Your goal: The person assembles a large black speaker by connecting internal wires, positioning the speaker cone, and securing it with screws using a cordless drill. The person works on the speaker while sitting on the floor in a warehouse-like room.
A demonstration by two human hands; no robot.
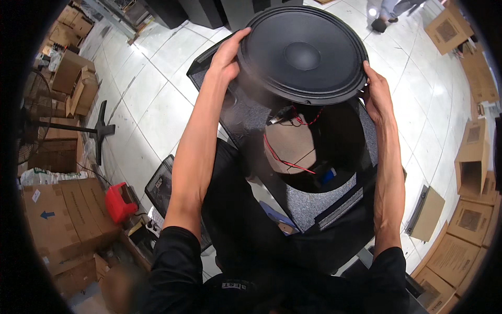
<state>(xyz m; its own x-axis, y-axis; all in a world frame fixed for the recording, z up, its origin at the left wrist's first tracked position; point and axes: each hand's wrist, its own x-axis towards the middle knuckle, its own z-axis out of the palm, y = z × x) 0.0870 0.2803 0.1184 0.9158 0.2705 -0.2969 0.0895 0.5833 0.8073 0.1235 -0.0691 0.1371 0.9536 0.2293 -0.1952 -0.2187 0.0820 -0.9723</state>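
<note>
We see the round black speaker driver (pixel 272 68) unseated above the grey-flecked cabinet (pixel 308 205) (red wires (pixel 293 166) exposed), left hand (pixel 226 58) and right hand (pixel 378 95) closed around the driver's rim.

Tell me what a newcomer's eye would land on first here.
The big black speaker at top centre, gripped at its rim by the left hand and the right hand. Below it, the round opening of the grey-flecked cabinet, with red wires inside. Then the bright red object at left, beside the cartons.
</note>
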